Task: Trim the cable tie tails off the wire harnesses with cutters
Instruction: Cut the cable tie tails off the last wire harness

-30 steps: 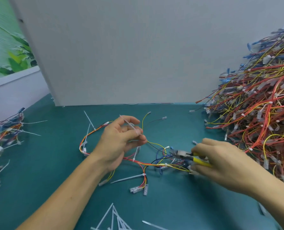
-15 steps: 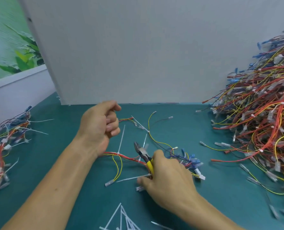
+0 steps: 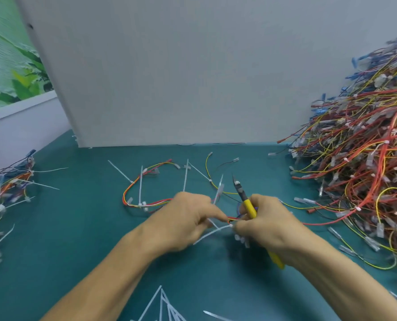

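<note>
Yellow-handled cutters gripped in right hand; left hand fingers pinch the wire harness.

Harness: red, orange and yellow wires in a loop at frame centre, lying on the surface. Its near end is pinched in the left hand.
Tails: thin white strips, uncut, sticking out from the loop at several points. One more curves low between the two hands.
Cutters: yellow handles, dark head, gripped in the right hand. Tip points up-frame, jaws about closed.
Right pile: large heap of harnesses along the right edge.
Left pile: small heap at the left edge, tails uncut.
Cut tails: loose, bottom centre.
</note>
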A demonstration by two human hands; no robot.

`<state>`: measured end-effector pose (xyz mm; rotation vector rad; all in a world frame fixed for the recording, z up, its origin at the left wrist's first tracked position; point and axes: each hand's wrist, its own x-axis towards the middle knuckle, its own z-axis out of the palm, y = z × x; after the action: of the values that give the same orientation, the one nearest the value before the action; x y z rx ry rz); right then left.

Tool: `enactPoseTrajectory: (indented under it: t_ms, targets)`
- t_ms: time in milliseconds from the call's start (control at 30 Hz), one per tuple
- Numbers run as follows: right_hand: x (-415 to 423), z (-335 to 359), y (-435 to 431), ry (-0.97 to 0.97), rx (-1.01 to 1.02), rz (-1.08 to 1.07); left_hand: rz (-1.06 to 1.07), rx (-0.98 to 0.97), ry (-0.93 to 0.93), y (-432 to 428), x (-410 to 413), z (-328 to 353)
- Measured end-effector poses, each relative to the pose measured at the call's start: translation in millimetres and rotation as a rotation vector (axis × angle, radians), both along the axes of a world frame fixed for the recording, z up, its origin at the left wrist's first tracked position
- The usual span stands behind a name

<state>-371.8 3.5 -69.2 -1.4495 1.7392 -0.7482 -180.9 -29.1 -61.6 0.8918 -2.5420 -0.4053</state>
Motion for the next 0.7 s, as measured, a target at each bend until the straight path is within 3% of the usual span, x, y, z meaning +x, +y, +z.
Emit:
enactPoseTrajectory:
  t_ms: [133,333,467,567,700]
  targets:
    - [-7.6,-3.7,4.0,-0.228,0.076,0.029,-0.146,-0.2,-0.033,4.3,-6.9,-10.2]
    - [-7.4,-5.0,4.3,-0.251,0.09,0.075,-0.1,-0.349,0.04,6.2,-12.0,-19.1]
    - [-5.7,-5.1,5.4,-0.076,0.069,0.123,-0.021,-0.102,0.041,8.9,-15.3,-24.0]
    - [2.1,-5.4,9.3,0.115,0.061,0.207,0.02,0.101,-0.058,6.7,-14.8,-25.1]
    - [6.8,-3.2,10.5,0.363,0.002,0.196,-0.074,-0.284,-0.265,10.2,-12.3,-17.7]
